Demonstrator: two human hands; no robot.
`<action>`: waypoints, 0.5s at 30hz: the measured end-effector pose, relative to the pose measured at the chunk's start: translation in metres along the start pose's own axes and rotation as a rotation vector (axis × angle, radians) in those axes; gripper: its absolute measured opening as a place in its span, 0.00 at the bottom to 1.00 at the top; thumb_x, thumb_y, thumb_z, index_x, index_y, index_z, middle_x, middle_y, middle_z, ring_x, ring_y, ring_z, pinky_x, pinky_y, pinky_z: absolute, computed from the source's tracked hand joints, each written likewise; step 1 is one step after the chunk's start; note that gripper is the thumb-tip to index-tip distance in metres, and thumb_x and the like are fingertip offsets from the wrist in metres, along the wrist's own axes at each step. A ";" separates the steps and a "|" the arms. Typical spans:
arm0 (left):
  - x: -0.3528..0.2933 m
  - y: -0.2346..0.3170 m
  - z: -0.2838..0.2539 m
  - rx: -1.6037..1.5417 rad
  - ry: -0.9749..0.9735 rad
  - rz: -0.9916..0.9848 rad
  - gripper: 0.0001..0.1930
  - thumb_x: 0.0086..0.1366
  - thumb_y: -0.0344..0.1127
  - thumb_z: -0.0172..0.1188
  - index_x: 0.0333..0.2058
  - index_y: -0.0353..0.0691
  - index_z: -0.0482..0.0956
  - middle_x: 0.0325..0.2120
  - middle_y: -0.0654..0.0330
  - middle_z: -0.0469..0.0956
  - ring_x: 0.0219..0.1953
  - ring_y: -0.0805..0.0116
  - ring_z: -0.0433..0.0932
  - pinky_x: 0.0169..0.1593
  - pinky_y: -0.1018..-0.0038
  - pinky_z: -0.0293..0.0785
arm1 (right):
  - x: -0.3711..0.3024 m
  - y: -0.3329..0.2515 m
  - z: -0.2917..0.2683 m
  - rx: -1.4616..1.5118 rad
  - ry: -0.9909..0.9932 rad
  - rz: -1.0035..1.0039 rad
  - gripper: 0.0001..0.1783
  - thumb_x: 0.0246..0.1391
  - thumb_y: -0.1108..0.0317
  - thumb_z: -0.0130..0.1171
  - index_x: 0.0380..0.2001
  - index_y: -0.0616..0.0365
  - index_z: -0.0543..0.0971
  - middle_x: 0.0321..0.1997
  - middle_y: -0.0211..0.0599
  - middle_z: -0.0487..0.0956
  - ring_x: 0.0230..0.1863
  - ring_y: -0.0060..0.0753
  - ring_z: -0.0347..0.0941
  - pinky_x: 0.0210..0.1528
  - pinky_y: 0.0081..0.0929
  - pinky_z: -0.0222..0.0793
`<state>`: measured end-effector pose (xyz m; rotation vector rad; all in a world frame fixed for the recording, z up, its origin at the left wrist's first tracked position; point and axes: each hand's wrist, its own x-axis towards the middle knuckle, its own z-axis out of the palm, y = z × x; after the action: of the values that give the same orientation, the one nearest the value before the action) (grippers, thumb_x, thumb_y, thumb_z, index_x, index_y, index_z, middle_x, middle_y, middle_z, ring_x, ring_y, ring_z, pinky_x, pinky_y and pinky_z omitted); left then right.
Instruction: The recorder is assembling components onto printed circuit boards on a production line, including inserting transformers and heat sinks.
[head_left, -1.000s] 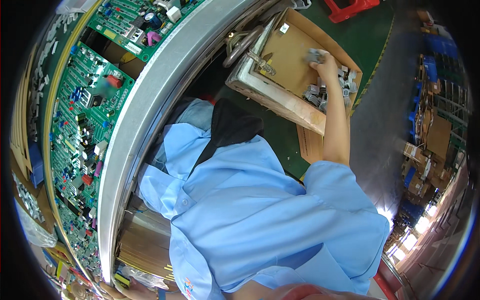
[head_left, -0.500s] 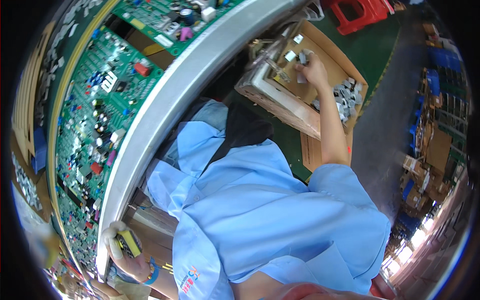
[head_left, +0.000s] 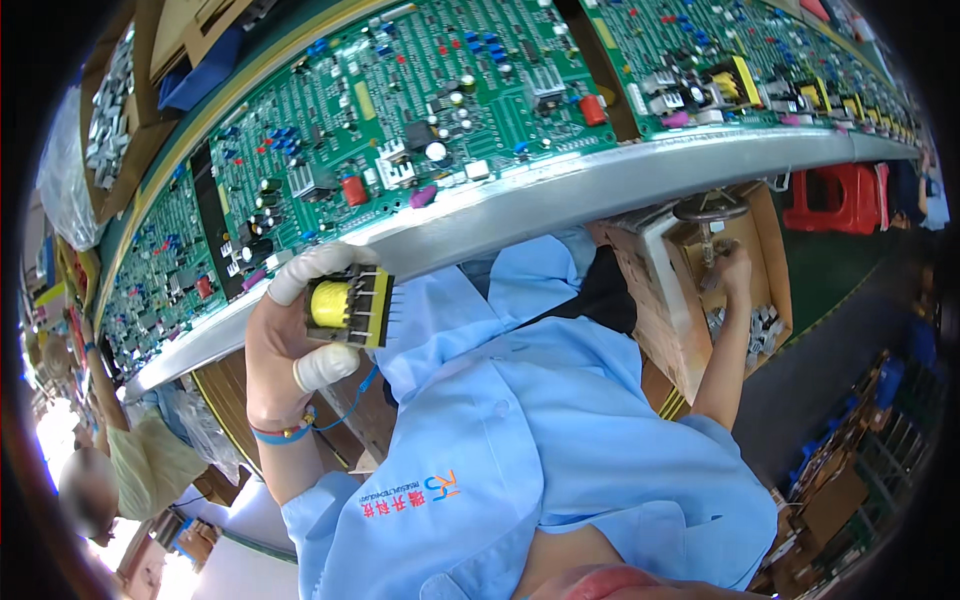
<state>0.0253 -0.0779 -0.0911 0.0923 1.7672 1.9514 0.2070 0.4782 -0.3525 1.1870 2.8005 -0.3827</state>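
Gripping a yellow-wound transformer (head_left: 345, 305) in the head view, the left hand (head_left: 278, 338) has thumb and fingers closed about its sides, with the pins pointing right, away from the palm. White finger cots (head_left: 328, 367) cover thumb and fingertip. Just above this grip run a metal rail (head_left: 560, 190) and green circuit boards (head_left: 335, 110). Well to its right, the right hand (head_left: 735, 268) reaches into a cardboard box (head_left: 768, 235), above grey metal pieces (head_left: 765, 325); whether its fingers hold anything, I cannot tell.
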 end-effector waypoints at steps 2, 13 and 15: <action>-0.001 0.001 -0.004 0.027 0.006 0.011 0.41 0.41 0.40 0.79 0.54 0.32 0.70 0.51 0.48 0.72 0.54 0.56 0.72 0.59 0.63 0.67 | 0.003 0.013 -0.021 0.055 -0.059 0.069 0.15 0.39 0.70 0.60 0.34 0.62 0.80 0.30 0.55 0.80 0.36 0.52 0.78 0.40 0.39 0.73; 0.014 -0.005 -0.016 0.057 -0.149 0.274 0.36 0.47 0.36 0.76 0.53 0.29 0.69 0.53 0.48 0.70 0.57 0.57 0.69 0.61 0.63 0.63 | -0.084 -0.299 -0.202 0.891 -0.006 -0.916 0.20 0.46 0.82 0.63 0.46 0.67 0.77 0.48 0.45 0.78 0.47 0.35 0.75 0.49 0.28 0.72; 0.003 -0.004 -0.019 0.091 -0.129 0.309 0.36 0.47 0.37 0.76 0.52 0.30 0.70 0.52 0.48 0.71 0.56 0.57 0.69 0.61 0.63 0.62 | -0.074 -0.349 -0.198 0.574 0.121 -1.275 0.21 0.41 0.82 0.65 0.43 0.61 0.79 0.42 0.44 0.79 0.42 0.41 0.77 0.43 0.27 0.72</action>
<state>0.0165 -0.0934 -0.0985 0.5395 1.8425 2.0185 0.0139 0.2434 -0.0800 -0.8053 3.2235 -1.2170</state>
